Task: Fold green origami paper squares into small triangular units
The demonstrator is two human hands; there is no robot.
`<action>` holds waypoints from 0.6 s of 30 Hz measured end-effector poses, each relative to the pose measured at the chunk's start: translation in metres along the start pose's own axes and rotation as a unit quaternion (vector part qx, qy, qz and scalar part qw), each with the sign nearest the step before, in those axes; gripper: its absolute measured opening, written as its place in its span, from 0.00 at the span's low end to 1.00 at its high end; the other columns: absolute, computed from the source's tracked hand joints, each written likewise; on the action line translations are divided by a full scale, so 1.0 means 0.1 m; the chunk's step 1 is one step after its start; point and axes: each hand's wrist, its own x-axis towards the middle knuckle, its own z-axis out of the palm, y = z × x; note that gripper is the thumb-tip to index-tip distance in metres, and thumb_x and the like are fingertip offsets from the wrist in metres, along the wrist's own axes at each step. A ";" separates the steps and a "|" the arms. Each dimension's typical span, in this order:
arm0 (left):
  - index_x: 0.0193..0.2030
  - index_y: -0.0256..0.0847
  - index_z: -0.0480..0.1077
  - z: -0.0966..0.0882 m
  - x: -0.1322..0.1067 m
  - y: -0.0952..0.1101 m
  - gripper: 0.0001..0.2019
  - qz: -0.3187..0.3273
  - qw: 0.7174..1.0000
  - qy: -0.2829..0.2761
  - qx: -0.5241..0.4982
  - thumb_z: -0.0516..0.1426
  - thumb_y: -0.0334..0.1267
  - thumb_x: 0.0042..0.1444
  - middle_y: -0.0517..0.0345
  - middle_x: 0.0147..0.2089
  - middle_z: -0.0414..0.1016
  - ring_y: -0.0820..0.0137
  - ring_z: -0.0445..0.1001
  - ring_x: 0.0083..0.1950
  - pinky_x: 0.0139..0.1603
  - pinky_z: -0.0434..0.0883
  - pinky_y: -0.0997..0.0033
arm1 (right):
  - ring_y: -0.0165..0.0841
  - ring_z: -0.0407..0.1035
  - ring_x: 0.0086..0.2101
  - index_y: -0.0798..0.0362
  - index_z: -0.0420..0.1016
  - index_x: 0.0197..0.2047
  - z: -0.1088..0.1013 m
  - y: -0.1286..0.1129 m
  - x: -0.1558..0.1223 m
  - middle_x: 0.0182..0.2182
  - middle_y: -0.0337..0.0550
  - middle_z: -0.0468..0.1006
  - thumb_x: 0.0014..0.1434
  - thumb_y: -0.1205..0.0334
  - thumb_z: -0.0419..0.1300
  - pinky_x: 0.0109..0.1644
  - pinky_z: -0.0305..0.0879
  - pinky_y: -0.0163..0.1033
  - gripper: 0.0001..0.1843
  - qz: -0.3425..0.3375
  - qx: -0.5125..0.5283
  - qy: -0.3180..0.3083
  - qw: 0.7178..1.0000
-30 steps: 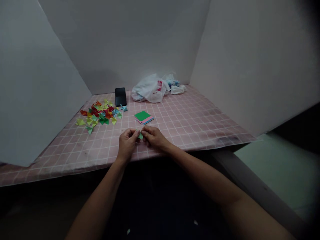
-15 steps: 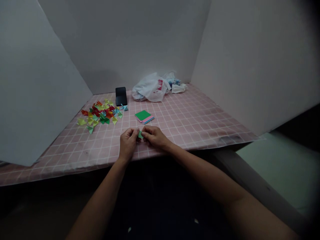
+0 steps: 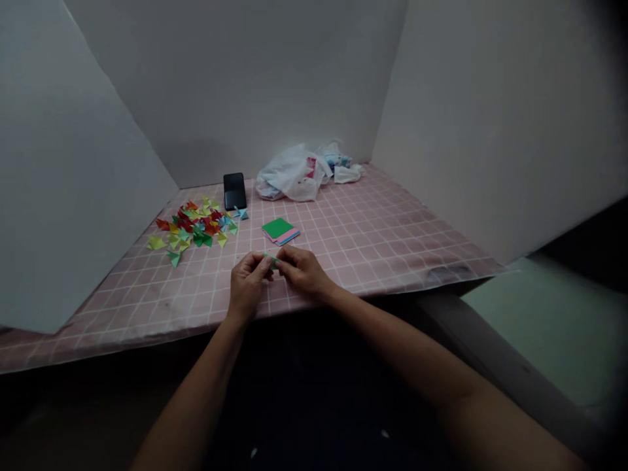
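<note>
My left hand and my right hand meet over the near part of the pink checked table. Both pinch a small green folded paper piece between their fingertips, just above the tabletop. Behind the hands lies a small stack of square paper sheets, green on top with pink and blue under it. Further left, several folded paper triangles in red, yellow, green and blue lie in a loose heap.
A black phone lies flat behind the heap of triangles. A crumpled white plastic bag sits at the back by the corner. White boards wall the table at left, back and right. The table's near edge runs just under my wrists.
The green piece looks narrower between my fingertips than before, and both hands have closed in on it slightly. The view has shifted a little.
</note>
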 end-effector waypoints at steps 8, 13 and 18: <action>0.30 0.40 0.72 0.01 -0.05 0.06 0.10 0.023 0.998 0.020 0.050 0.60 0.42 0.59 0.62 0.25 0.71 0.74 0.69 0.26 0.30 0.68 0.74 | 0.29 0.63 0.28 0.54 0.67 0.29 -0.03 -0.05 -0.01 0.24 0.36 0.69 0.63 0.64 0.56 0.35 0.57 0.36 0.10 0.026 0.030 -0.057 0.998; 0.29 0.40 0.69 0.04 -0.04 0.08 0.13 0.004 0.998 0.032 0.054 0.58 0.45 0.61 0.62 0.22 0.69 0.74 0.68 0.23 0.26 0.66 0.75 | 0.28 0.62 0.27 0.53 0.66 0.28 -0.03 -0.06 -0.02 0.23 0.36 0.68 0.64 0.62 0.55 0.34 0.57 0.35 0.12 0.040 0.042 -0.048 0.997; 0.28 0.40 0.70 0.07 -0.02 0.11 0.15 -0.002 0.996 -0.074 0.053 0.61 0.48 0.59 0.61 0.24 0.70 0.74 0.69 0.24 0.26 0.68 0.74 | 0.28 0.63 0.26 0.53 0.66 0.28 -0.02 -0.01 -0.02 0.24 0.37 0.70 0.65 0.59 0.55 0.34 0.59 0.36 0.13 0.044 0.028 0.027 0.998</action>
